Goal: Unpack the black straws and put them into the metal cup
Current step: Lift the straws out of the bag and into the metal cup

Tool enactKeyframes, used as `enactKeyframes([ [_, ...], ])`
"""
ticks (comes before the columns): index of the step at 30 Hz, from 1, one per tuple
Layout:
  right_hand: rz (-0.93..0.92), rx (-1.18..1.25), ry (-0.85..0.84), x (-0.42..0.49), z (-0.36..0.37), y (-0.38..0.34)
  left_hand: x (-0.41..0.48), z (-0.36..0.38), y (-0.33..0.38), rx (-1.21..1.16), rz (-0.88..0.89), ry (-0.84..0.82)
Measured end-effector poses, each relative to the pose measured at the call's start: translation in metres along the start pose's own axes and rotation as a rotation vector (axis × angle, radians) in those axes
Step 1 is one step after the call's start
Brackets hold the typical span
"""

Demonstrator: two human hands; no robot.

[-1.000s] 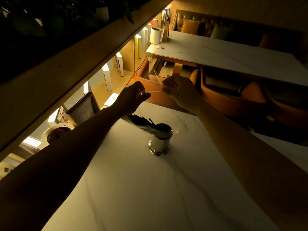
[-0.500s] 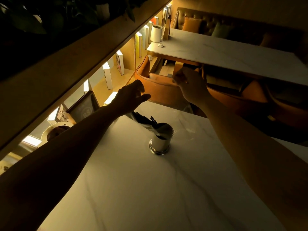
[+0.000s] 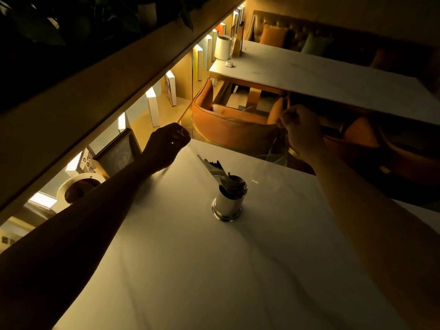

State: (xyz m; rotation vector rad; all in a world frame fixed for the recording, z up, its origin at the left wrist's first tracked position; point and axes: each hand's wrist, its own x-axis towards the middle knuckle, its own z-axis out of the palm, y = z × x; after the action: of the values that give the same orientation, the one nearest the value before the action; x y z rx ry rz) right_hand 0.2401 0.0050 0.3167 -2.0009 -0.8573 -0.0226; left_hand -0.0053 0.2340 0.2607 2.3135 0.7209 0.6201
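A shiny metal cup [image 3: 229, 206] stands on the pale marble table [image 3: 190, 270], near its far end. Several black straws [image 3: 212, 166] lean out of the cup toward the upper left. Above and beyond the cup, a thin clear plastic wrapper [image 3: 273, 152] is stretched between my hands; it is faint and only its edges glint. My left hand [image 3: 166, 146] pinches one end to the left of the cup. My right hand [image 3: 300, 129] pinches the other end over the table's far edge, up and to the right.
An orange chair [image 3: 228, 129] sits just past the table's far edge. Another marble table [image 3: 321, 77] with a white container [image 3: 223, 47] lies beyond. A lit shelf with books [image 3: 152, 110], a dark framed sign [image 3: 119, 156] and a round metal ring [image 3: 78, 186] runs along the left.
My hands have drawn apart: the right one swung right and a little down, the left one closed and stayed left, and the clear wrapper now spans the gap. The cup has not moved.
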Motion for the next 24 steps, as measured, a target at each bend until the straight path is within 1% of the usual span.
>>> enactKeyframes([
  [2,0.021,0.013,-0.005,-0.002,-0.003,0.002,0.004,0.002,0.001,-0.028,-0.095,-0.008],
  [3,0.033,0.024,-0.006,-0.003,-0.006,0.003,0.006,0.003,0.002,-0.036,-0.108,-0.012],
  [6,0.059,0.067,0.016,-0.005,-0.014,0.006,0.013,0.003,0.008,-0.09,-0.076,0.002],
  [10,0.059,0.118,0.071,-0.01,-0.026,0.003,0.019,0.002,0.024,-0.203,-0.02,0.071],
  [12,0.074,0.155,0.09,-0.012,-0.032,0.0,0.023,0.001,0.031,-0.203,-0.019,0.091],
  [15,0.095,0.229,0.114,-0.013,-0.04,-0.003,0.029,-0.002,0.038,-0.163,0.032,0.091],
  [18,0.094,0.267,0.146,-0.014,-0.047,-0.004,0.033,-0.005,0.045,-0.205,0.064,0.106],
  [21,0.129,0.241,0.103,-0.02,-0.047,-0.002,0.034,-0.002,0.046,-0.236,0.038,0.057],
  [24,0.149,0.227,0.121,-0.027,-0.046,0.002,0.031,0.004,0.041,-0.236,0.037,0.044],
])
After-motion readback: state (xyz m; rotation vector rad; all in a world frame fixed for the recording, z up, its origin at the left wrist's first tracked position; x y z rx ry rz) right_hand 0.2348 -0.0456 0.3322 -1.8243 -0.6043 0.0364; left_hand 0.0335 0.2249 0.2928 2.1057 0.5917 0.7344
